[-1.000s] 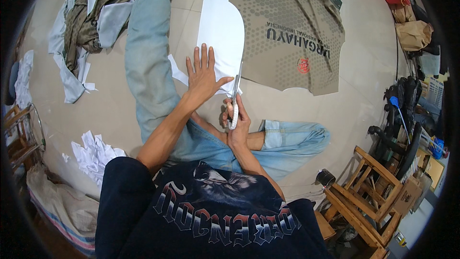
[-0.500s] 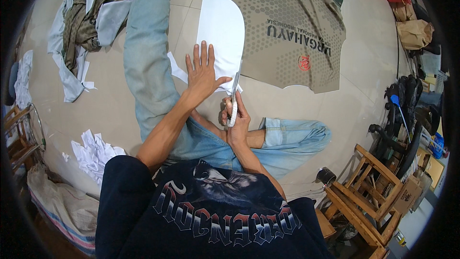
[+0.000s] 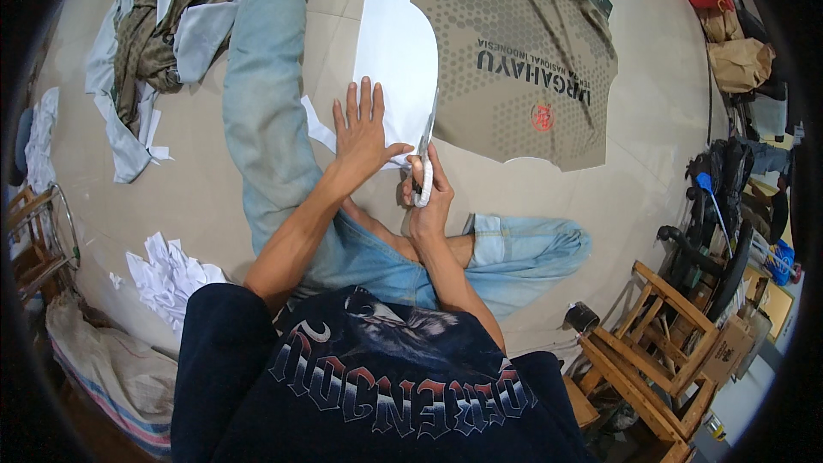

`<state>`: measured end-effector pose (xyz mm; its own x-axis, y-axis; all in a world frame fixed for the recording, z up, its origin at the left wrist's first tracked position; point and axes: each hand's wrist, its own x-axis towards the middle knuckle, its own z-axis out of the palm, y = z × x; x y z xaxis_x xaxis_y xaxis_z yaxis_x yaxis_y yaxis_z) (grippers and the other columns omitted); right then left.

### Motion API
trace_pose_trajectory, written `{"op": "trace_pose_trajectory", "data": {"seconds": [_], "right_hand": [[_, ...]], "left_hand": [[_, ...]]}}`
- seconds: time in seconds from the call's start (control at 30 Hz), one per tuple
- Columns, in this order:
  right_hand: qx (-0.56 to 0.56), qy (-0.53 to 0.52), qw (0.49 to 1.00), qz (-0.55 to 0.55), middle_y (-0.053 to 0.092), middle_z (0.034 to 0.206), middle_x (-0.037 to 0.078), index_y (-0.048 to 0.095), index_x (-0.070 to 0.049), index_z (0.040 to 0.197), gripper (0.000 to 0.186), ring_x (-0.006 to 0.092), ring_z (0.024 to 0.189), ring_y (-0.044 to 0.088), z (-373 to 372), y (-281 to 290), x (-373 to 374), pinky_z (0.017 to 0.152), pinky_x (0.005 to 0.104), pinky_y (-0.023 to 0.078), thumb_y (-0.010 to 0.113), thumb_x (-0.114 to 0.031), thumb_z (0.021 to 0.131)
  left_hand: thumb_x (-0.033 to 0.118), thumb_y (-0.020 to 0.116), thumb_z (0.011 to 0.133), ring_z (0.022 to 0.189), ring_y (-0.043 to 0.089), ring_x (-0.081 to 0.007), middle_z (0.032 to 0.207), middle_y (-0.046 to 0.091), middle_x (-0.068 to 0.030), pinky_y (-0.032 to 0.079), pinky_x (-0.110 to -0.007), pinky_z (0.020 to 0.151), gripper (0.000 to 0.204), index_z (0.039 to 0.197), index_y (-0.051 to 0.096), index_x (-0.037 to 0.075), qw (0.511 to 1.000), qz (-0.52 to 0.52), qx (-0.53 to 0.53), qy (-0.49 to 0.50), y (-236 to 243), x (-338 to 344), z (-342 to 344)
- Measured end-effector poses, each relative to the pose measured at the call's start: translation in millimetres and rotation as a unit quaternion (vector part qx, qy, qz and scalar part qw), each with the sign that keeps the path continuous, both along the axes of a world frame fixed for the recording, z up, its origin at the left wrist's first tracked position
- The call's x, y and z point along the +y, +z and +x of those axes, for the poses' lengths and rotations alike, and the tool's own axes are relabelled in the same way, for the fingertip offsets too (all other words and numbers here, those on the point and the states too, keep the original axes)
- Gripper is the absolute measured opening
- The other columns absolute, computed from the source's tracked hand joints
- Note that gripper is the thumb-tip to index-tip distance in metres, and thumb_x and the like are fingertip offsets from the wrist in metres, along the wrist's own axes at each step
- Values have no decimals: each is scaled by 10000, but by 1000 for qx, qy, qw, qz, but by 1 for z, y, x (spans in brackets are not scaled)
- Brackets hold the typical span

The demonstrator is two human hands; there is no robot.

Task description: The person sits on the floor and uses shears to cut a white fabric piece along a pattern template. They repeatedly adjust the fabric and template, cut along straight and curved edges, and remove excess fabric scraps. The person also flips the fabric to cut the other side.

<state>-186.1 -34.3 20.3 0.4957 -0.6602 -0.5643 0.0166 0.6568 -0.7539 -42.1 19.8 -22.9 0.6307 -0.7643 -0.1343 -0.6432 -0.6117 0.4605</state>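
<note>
A long white sheet of cloth [image 3: 396, 51] with a curved right edge lies on the floor in front of me. My left hand [image 3: 362, 141] rests flat on its lower part, fingers spread and thumb pointing right. In my right hand [image 3: 431, 206] is a pair of scissors with pale wrapped handles [image 3: 423, 184]. Their blades [image 3: 429, 124] point away from me along the white cloth's lower right edge. To the right is an olive-brown printed cloth panel [image 3: 523, 77], whose left edge meets the white piece.
My legs in light blue jeans [image 3: 270, 94] lie on both sides of my hands. Camouflage and white cloth pieces [image 3: 154, 43] are heaped at the far left, white scraps [image 3: 171, 274] nearer. Wooden frames [image 3: 660, 351] stand at the right, a woven sack [image 3: 107, 369] at the near left.
My right hand and the scissors have shifted slightly, with the blades reaching farther up along the white cloth's edge. My left hand stays nearly in place.
</note>
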Motion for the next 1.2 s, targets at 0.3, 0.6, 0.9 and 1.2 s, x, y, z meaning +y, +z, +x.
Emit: {"op": "trace_pose_trajectory", "data": {"seconds": [0.3, 0.6, 0.9, 1.2], "right_hand": [[18, 16, 1000, -17, 653, 895, 53, 443, -15, 1435, 606, 90, 557, 522, 3, -2, -4, 462, 210, 408, 701, -168, 908], [-12, 10, 1000, -14, 585, 757, 16, 506, -3, 1387, 568, 71, 542, 519, 18, 3, -35, 443, 221, 381, 721, -139, 879], [-7, 34, 999, -32, 630, 803, 40, 514, -21, 1386, 542, 81, 537, 525, 27, -8, -50, 449, 227, 395, 702, -110, 885], [-11, 75, 997, -19, 652, 844, 70, 503, 7, 1386, 530, 106, 535, 534, 29, -1, -82, 430, 225, 379, 653, -108, 891]], "left_hand": [[604, 751, 707, 1470, -30, -458, 1588, 51, -281, 59, -679, 1122, 1220, 1510, 134, -77, 1000, -20, -6, 4, -3, 1, -1], [589, 778, 682, 1471, -8, -459, 1586, 62, -281, 75, -683, 1119, 1236, 1506, 145, -81, 1000, -7, 5, 11, 4, 0, 0], [575, 791, 673, 1467, -14, -465, 1581, 60, -289, 76, -698, 1109, 1242, 1503, 145, -85, 1000, -6, 9, 10, 7, 0, 0], [577, 790, 668, 1468, -27, -464, 1586, 38, -286, 71, -698, 1110, 1249, 1508, 137, -79, 1000, 10, 14, 11, 11, 1, 2]]}}
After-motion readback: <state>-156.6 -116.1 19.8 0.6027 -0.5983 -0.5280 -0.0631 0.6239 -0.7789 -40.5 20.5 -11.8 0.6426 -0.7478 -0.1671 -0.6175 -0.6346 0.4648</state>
